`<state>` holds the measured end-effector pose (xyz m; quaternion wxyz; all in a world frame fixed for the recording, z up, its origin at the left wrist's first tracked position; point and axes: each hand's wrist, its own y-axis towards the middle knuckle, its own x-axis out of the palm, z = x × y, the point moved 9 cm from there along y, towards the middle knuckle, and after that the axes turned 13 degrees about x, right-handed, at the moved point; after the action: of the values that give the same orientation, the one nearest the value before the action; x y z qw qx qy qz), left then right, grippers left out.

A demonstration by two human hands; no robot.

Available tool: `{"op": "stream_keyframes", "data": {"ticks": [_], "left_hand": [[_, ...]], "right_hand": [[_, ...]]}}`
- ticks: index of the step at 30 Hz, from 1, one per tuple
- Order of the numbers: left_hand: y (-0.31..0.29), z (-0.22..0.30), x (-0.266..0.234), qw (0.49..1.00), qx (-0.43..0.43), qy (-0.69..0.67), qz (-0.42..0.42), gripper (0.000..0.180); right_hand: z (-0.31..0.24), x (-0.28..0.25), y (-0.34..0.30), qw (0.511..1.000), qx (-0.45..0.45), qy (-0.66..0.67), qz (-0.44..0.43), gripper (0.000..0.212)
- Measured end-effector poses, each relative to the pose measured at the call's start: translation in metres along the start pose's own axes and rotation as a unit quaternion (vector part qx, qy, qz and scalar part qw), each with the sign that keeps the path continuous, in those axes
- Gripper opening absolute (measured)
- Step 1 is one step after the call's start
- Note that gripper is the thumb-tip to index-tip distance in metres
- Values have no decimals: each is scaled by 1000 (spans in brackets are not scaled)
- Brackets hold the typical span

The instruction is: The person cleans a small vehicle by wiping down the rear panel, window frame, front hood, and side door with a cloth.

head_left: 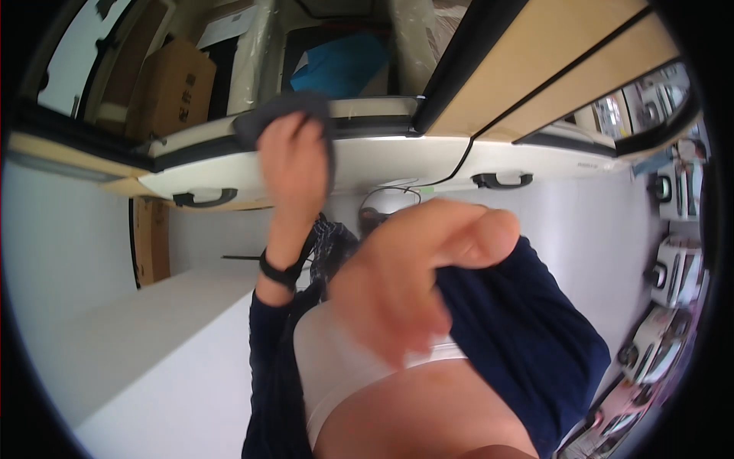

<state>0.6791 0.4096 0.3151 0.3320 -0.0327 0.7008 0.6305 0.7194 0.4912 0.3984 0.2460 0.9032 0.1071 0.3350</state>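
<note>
My left hand [289,164], with a black band on the wrist, presses a dark grey cloth [325,115] against the top edge of a white car door [237,170], at the window line. Its fingers lie over the cloth, and part of the cloth hangs down beside the hand. Close in front of me, my right hand [397,283] is raised in mid-air, apart from the car. Motion smears its fingers, so I cannot make out whether they are curled round anything. Nothing can be seen in it.
Black door handles [205,198] stick out from the car's side. Through the window show a cardboard box [177,86] and a blue item [342,65]. The roof [562,53] is beige. Another cardboard box [151,241] stands at left. Several vehicles [677,268] line the right.
</note>
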Motion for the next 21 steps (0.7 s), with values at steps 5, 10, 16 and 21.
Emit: {"op": "stream_keyframes", "data": {"ticks": [5,10,16,21], "left_hand": [[43,50,94,980,136,-63,-132,24],[43,81,117,967,219,-37,-126,20],[42,58,102,954,214,-173,-119,22],[2,24,78,959,217,-179,-35,30]], "right_hand": [[-35,-45,-113,889,-142,-226,373,40],[-27,-62,-193,763,-251,-193,564,42],[-11,-89,-181,622,-127,-338,694,38],[-1,-131,-147,298,208,-655,662,34]]}}
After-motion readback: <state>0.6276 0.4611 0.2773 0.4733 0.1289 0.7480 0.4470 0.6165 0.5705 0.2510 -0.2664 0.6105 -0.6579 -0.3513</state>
